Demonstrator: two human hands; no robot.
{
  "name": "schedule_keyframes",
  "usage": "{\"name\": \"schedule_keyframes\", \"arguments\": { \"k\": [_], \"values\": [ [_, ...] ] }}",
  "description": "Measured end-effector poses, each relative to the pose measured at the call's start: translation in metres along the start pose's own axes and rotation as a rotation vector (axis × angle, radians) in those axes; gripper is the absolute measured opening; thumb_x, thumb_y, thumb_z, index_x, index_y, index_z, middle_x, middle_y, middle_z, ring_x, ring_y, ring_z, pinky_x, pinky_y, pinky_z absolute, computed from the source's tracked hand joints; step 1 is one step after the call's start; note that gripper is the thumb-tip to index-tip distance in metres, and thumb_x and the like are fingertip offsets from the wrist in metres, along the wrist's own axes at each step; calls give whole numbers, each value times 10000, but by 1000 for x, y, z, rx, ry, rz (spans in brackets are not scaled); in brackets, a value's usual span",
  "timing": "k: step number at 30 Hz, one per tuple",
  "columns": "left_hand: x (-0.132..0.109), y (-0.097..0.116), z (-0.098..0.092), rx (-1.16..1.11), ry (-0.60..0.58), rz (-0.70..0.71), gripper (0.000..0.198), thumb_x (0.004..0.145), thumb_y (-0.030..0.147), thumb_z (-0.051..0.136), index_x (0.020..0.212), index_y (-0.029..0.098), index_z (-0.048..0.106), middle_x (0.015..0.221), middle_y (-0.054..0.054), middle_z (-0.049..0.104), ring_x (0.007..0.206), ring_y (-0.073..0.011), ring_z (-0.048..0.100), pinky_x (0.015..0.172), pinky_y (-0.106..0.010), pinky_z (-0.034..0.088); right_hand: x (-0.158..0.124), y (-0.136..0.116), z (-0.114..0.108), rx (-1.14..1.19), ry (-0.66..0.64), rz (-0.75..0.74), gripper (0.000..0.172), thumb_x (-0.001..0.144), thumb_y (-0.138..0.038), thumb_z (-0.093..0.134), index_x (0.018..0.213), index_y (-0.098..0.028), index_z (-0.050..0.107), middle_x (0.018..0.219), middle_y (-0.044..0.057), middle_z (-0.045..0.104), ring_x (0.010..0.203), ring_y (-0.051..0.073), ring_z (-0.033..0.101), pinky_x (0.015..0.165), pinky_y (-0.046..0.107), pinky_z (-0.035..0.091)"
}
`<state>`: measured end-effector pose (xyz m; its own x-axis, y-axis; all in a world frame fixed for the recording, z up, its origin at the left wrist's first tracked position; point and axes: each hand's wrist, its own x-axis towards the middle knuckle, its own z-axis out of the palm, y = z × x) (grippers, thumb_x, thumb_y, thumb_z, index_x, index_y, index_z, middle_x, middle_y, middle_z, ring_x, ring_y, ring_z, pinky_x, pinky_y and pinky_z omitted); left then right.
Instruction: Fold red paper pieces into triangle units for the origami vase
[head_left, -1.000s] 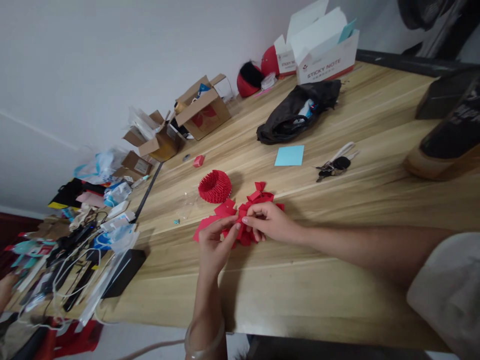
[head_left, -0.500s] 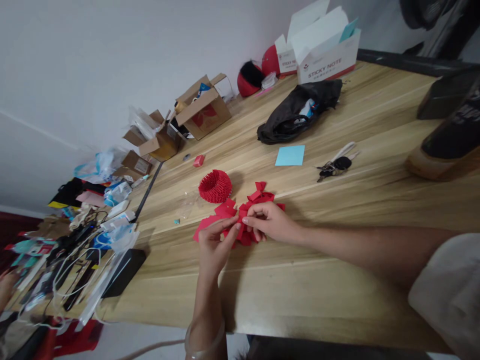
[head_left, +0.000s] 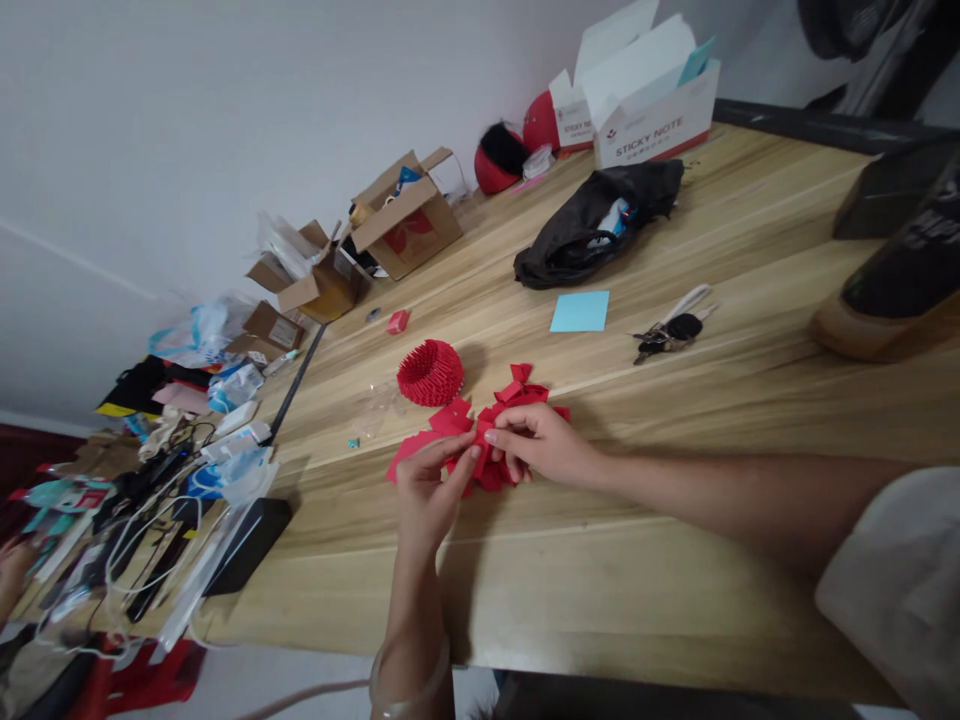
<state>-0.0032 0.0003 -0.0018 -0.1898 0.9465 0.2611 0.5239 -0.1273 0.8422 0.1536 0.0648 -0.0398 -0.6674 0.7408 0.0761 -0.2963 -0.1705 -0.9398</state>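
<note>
Both hands meet over a heap of red paper pieces [head_left: 517, 385] on the wooden table. Thumb and forefinger of my left hand [head_left: 435, 480] pinch a small red piece of paper [head_left: 481, 437] from its left side. My right hand [head_left: 540, 440] grips the same piece from the right, thumb on top and fingers curled. The piece's exact fold is too small to make out. Flat red paper slips [head_left: 412, 450] lie partly under my left hand. Just beyond stands a round red basket of folded paper pieces [head_left: 430, 373], apart from both hands.
Behind the hands lie a blue sticky note [head_left: 580, 312], a bunch of keys [head_left: 673, 331] and a black plastic bag [head_left: 600, 225]. A brown bottle [head_left: 892, 290] stands at right. Cardboard boxes [head_left: 409, 225] line the wall. Cables and a black box [head_left: 249, 545] crowd the left.
</note>
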Motion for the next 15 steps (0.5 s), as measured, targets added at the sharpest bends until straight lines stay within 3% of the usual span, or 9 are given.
{"name": "schedule_keyframes", "arguments": {
  "k": [15],
  "values": [
    [-1, -3, -1, -57, -21, -4, 223, 732, 242, 740, 951, 208, 764, 915, -74, 764, 835, -193, 712, 800, -293, 574, 0, 1, 0, 14, 7, -22, 335, 842, -411, 622, 650, -152, 535, 453, -46, 528, 383, 55, 490, 384, 167, 385]
  ]
}}
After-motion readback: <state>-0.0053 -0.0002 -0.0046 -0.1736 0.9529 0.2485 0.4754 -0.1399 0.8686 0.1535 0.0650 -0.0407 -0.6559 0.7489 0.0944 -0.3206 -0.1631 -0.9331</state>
